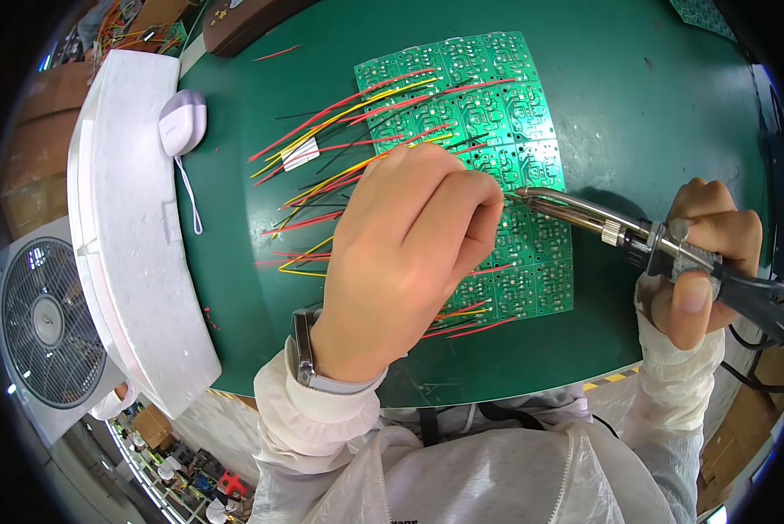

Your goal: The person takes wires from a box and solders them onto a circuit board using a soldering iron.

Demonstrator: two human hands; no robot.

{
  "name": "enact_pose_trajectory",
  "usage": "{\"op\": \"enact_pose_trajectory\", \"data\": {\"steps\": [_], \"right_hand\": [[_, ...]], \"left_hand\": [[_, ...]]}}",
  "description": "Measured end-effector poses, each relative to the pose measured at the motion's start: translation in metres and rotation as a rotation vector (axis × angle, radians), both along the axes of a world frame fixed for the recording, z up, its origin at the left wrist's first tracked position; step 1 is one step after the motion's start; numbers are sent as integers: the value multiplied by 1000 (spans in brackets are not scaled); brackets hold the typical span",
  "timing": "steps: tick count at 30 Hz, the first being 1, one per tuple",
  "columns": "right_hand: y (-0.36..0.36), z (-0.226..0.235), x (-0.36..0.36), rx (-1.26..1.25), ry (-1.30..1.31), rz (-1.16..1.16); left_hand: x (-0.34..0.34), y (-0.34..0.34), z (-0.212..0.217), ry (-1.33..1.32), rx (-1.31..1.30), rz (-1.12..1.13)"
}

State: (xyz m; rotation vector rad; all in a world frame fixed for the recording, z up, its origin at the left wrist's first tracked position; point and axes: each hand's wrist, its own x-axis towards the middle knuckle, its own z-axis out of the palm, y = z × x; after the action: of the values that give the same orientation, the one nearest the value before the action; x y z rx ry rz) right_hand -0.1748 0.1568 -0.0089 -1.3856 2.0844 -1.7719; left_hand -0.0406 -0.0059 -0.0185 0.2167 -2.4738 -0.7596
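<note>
A green panel of circuit boards [536, 113] lies on the green work surface. Red, yellow and black wires [344, 103] stretch leftward from solder points on it. Over the middle of the panel, my left hand [409, 236] is closed, thumb and fingers pinched together; what they pinch is hidden behind the knuckles. My right hand [706, 244] grips a soldering iron [614, 231] with a thin metal guide tube alongside its barrel. Its tip meets the board just right of my left fingertips. A small white ribbed piece [301, 155] lies under some wires.
A long white foam block [134, 236] runs down the left edge, with a lilac and white case [183, 124] and its strap beside it. Beyond stands a grey box fan [49, 323]. Dark cables [754, 384] trail at the right. A loose red wire [276, 53] lies at the back.
</note>
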Motion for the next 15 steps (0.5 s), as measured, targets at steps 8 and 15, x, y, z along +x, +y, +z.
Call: {"op": "enact_pose_trajectory", "data": {"steps": [8, 15], "right_hand": [[-2, 1, 9, -19, -72, -47], [2, 2, 2, -48, -20, 98]], "left_hand": [[0, 1, -1, -4, -86, 1], [0, 1, -1, 35, -102, 9]]}}
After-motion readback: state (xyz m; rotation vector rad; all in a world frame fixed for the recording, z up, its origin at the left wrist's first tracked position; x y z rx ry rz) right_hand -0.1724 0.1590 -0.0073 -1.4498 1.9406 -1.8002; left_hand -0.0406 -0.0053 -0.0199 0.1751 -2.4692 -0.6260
